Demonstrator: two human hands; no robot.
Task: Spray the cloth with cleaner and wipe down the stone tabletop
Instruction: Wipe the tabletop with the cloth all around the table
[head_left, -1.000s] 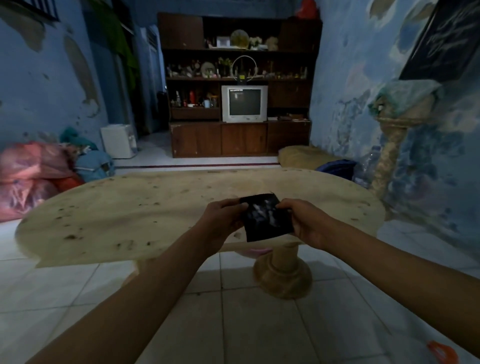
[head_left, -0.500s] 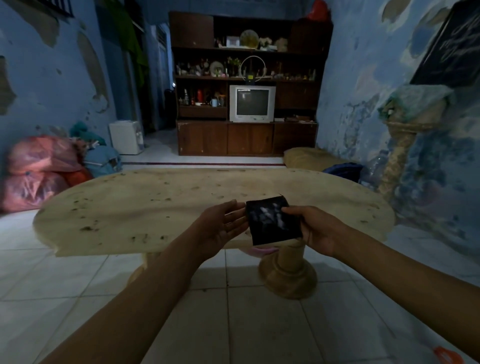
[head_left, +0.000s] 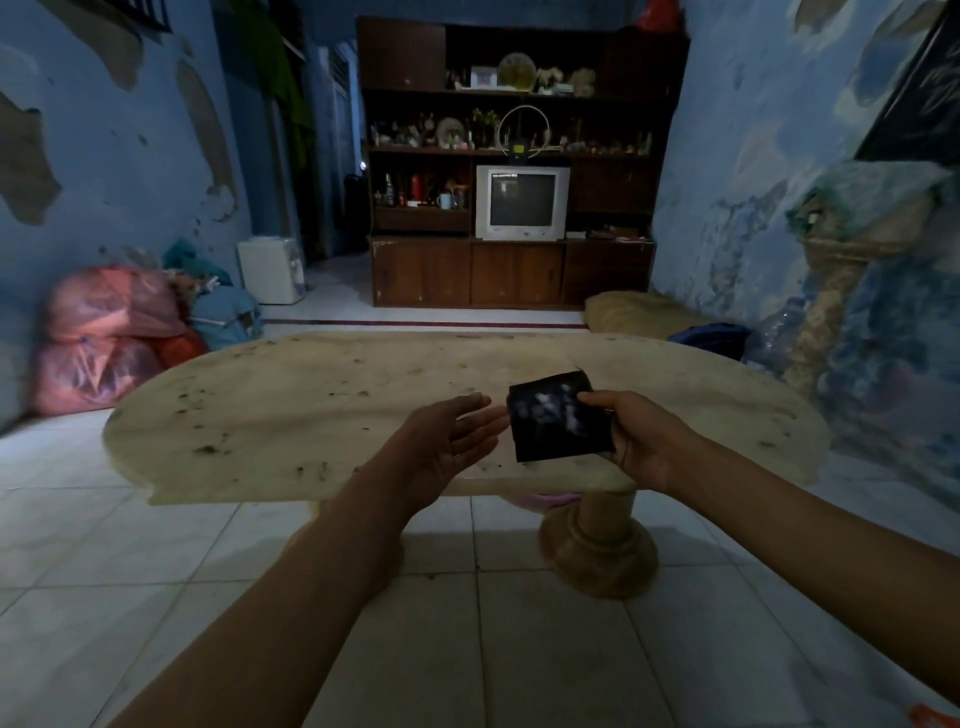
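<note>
**Dark cloth pinched in right grip above speckled tabletop**

Right of centre frame: small dark cloth (head_left: 558, 418) with pale blotches, held upright, clasped at its right edge by right hand (head_left: 641, 441). Just left of it: left hand (head_left: 447, 441), fingers spread and released, palm turned toward cloth, tips near its left edge. Beneath both: tan stone tabletop (head_left: 311, 410), dotted with dark specks.

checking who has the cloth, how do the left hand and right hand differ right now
The right hand pinches the small dark folded cloth by its right edge; the left hand holds nothing. The right hand's fingers are closed on the cloth; the left hand's are spread open, palm facing it, fingertips close to its left edge. Both hover over the near edge of the speckled beige stone tabletop.
</note>
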